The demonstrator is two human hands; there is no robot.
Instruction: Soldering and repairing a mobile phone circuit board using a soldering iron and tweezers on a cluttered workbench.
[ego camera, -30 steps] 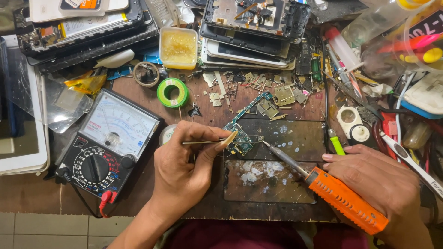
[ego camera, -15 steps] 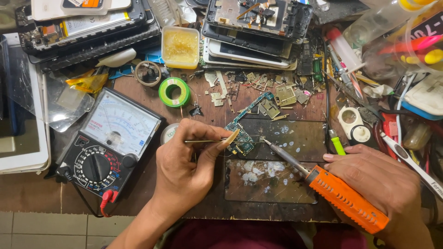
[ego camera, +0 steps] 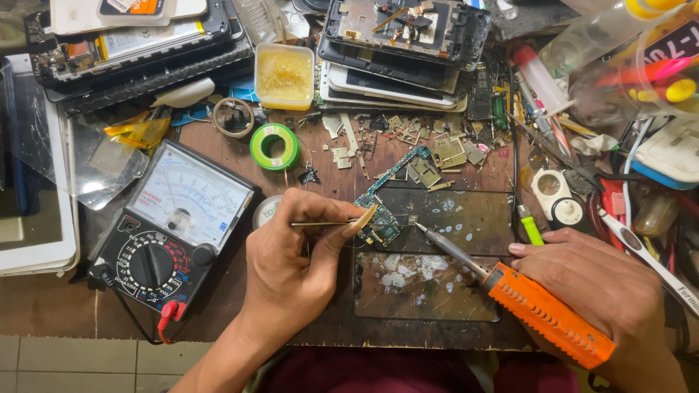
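1. The left hand [ego camera: 291, 269] pinches a thin gold metal pair of tweezers [ego camera: 331, 221] between thumb and fingers, closed tight on it. The tweezers lie flat, long way left to right, tip pointing right at the small green circuit board [ego camera: 378, 222]

2. The right hand [ego camera: 604, 291] wraps shut around the fat orange plastic handle of a soldering iron [ego camera: 542, 313]. Its thin grey metal tip [ego camera: 422, 229] is right at the right edge of the board; I cannot tell if it touches

3. The iron runs on a slant, from the near right up to the far left, tip pointing left and away

4. The board sits in the middle of the brown wooden bench [ego camera: 328, 175], on the left edge of a dark work mat [ego camera: 466, 218]. Its long way goes from near left to far right

5. How far along: both tools are in place on the board, so I think the joining work is in the middle. No finished joint is clear to see

6. A black meter with a white dial face [ego camera: 167, 225] sits left of the hand, and a green roll of tape [ego camera: 274, 146] lies farther back
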